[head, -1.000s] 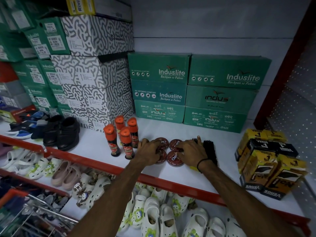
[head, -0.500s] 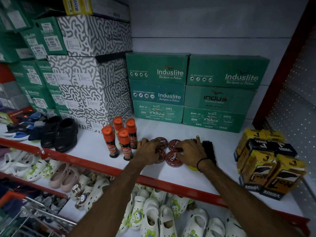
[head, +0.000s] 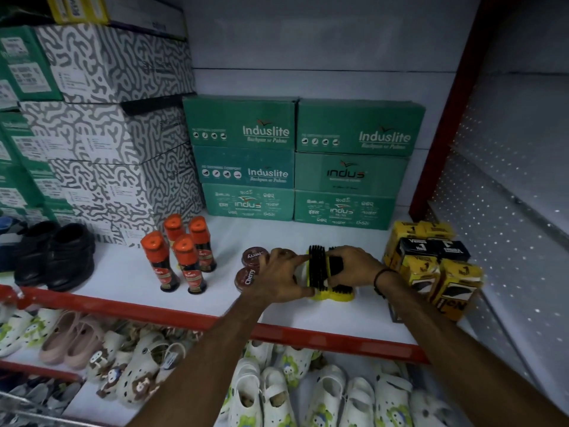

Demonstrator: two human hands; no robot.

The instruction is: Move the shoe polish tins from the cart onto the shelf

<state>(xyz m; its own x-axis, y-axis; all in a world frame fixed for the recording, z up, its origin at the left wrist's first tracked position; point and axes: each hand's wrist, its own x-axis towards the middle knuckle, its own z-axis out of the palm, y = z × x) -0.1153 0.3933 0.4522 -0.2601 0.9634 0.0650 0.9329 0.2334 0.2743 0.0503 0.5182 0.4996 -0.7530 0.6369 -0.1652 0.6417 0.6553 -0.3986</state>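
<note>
My right fingers (head: 345,252) curl over the top of a black-bristled brush with a yellow back (head: 317,269), closed on it, while my left fingers (head: 297,259) press against its near-left side, thumb at the yellow base, not wrapped around anything of their own. The right hand (head: 354,266) sits palm-down over the brushes, wrist cocked, a dark band at the wrist; the left hand (head: 277,275) lies flat and angled toward 2 o'clock, forearm rising from 7 o'clock. The shoe polish tins (head: 251,266) lie on the shelf (head: 129,272) at 9 o'clock of my left hand, just beside it, two lids showing and others likely hidden under the palm. I judge I am tidying the brushes to make room beside the tins; to do it well I should slide the brushes toward 3 o'clock without nudging the yellow boxes (head: 431,266) close there, and keep my left palm from scattering the tins. Orange-capped bottles (head: 181,254) stand further off at 9 o'clock.
</note>
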